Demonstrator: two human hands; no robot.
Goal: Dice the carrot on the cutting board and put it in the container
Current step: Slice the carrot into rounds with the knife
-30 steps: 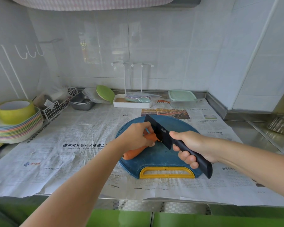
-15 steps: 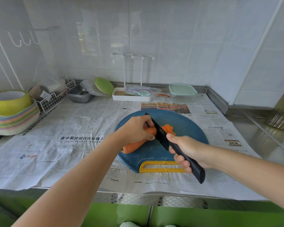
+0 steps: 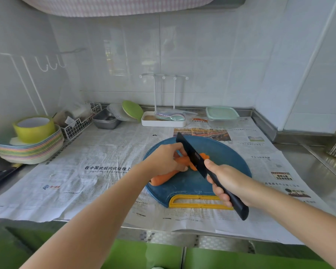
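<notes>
Now, nearest me, my right grip [image 3: 227, 179] is closed fully round the black handle of the knife [image 3: 192, 156], with the handle's butt sticking out toward the desk's front edge. The blade runs from near right to far left, its tip aimed at the back wall.

Just beyond, the round blue cutting board [image 3: 229, 152] lies on newspaper [image 3: 97, 171] close to the front edge, right of the desk's middle, with its yellow handle [image 3: 198, 202] toward me. The carrot [image 3: 163, 176] lies on the board's left half. Its long axis slants from near left to far right, with the blunt end pointing at the board's near-left rim and the other end under the blade. So knife and carrot cross. My left grip [image 3: 163, 162] is curled over the carrot's middle, fingers bent and holding it down just left of the blade. Cut pieces [image 3: 206, 157] lie right of the blade; I cannot tell whether the edge touches the board.

A second ago no orange showed right of the blade, half a second ago it did, and it does now. The carrot's slant and both holds are unchanged.

Farther back, at the left edge, a yellow-green bowl [image 3: 34, 129] sits on stacked plates [image 3: 27, 152]. Along the back edge stand a wire basket [image 3: 78, 125], metal trays [image 3: 106, 120] and a white rack tray [image 3: 163, 121]. Toward the back right corner is the container [image 3: 221, 113] with its mint lid on, well apart from the board.
</notes>
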